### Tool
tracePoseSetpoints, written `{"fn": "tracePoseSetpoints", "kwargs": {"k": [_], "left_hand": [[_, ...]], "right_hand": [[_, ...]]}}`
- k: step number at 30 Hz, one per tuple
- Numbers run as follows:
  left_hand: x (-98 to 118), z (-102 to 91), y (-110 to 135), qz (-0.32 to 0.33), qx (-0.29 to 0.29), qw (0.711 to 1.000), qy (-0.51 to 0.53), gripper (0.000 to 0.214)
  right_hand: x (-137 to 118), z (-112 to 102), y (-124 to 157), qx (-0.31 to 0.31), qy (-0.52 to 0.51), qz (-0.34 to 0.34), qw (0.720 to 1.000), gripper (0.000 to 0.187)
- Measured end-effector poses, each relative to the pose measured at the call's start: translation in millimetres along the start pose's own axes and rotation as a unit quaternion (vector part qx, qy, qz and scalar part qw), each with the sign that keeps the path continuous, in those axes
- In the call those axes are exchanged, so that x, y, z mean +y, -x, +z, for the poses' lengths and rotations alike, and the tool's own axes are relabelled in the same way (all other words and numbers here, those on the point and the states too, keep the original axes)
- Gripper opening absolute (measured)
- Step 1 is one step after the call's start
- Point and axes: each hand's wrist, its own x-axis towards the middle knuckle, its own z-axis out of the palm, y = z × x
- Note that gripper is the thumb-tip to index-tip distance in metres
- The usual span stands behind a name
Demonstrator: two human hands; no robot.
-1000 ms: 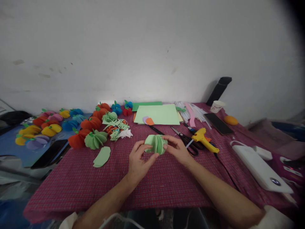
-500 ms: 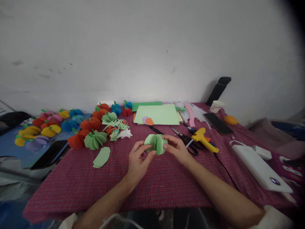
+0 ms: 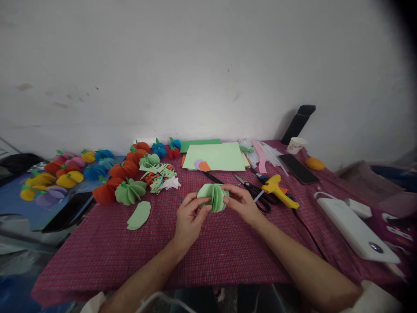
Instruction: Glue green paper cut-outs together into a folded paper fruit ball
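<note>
Between my two hands, above the checked red cloth [image 3: 208,256], is a light green paper pumpkin [image 3: 214,198] with fanned, folded leaves. My left hand [image 3: 191,214] pinches its left side between thumb and fingers. On the opposite side, my right hand [image 3: 241,203] grips the outer leaves with its fingertips. A few light green paper cutouts [image 3: 139,215] lie stacked to the left of my left hand. Just right of my right hand are black-handled scissors [image 3: 262,198] and a yellow glue gun [image 3: 276,189], its nozzle pointing toward that hand.
Finished paper pumpkins [image 3: 122,170] in several colours crowd the left. Paper scraps [image 3: 159,177] lie beside them. Green paper sheets [image 3: 215,156] rest near the wall. At right are a dark phone [image 3: 299,168], a paper cup [image 3: 296,144] and a white power bank [image 3: 355,226].
The paper pumpkin's middle leaves have fanned slightly further apart, and my left thumb has shifted a little to the left. Both hands still hold it in the same place.
</note>
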Motion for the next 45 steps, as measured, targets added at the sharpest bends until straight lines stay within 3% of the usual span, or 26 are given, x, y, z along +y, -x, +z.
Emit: {"fn": "tracePoseSetpoints", "kwargs": {"k": [24, 34, 45], "left_hand": [[-2, 0.7, -2, -0.014, -0.013, 0.999, 0.034, 0.017], [0, 2.5, -1, -0.014, -0.013, 1.0, 0.016, 0.017], [-4, 8.0, 3, 0.034, 0.0, 0.999, -0.028, 0.015]], "right_hand": [[0, -1, 0, -0.013, 0.021, -0.003, 1.0, 0.03], [6, 4, 1, -0.026, -0.026, -0.023, 0.999, 0.033], [10, 6, 2, -0.013, 0.019, 0.009, 1.0, 0.039]]}}
